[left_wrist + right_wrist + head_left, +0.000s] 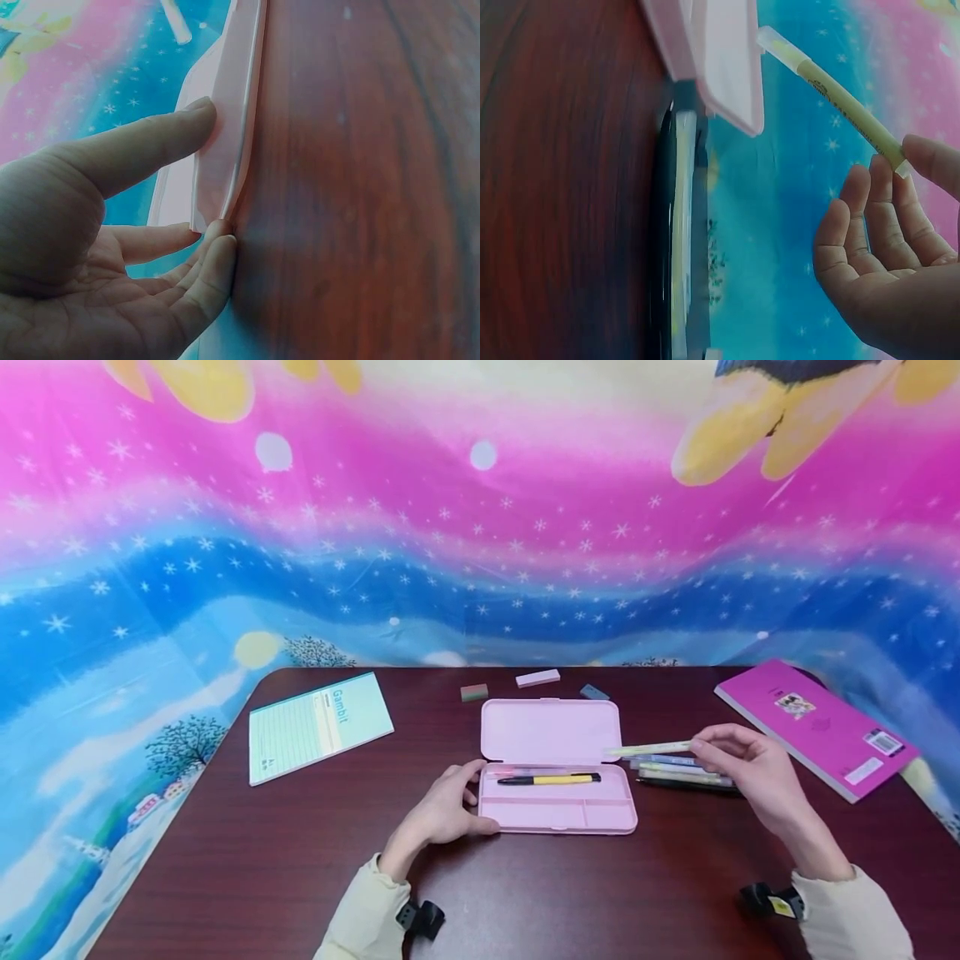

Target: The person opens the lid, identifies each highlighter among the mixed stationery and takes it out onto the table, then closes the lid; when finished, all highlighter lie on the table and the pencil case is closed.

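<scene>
We grip the case's [551, 731] nine o'clock edge with our left hand's [446, 806] thumb and fingers. At its three o'clock, our right hand [756, 775] pinches the marker [652, 748] by one end, near the pens [675, 768]; so slight a hold could let it swivel or drop
</scene>
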The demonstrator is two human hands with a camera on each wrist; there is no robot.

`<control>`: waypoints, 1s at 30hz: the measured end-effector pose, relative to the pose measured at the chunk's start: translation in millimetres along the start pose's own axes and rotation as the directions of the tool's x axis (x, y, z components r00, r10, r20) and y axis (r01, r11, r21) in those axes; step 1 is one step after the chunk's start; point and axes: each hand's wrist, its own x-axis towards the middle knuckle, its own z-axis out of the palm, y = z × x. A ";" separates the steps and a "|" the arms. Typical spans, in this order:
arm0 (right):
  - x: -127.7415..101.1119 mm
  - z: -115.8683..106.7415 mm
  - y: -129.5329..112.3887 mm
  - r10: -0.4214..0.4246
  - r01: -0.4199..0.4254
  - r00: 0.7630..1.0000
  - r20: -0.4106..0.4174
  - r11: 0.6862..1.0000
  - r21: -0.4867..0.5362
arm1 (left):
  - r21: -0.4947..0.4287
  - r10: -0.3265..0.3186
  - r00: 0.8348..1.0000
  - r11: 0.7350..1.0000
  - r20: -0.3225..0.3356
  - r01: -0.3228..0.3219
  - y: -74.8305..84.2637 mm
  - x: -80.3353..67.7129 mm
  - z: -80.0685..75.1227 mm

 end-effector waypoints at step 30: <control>-29.9 -61.5 41.4 0.078 -0.081 0.997 -0.030 0.829 -0.554 | -0.004 -0.004 1.000 1.000 0.001 0.004 0.8 -0.3 -0.4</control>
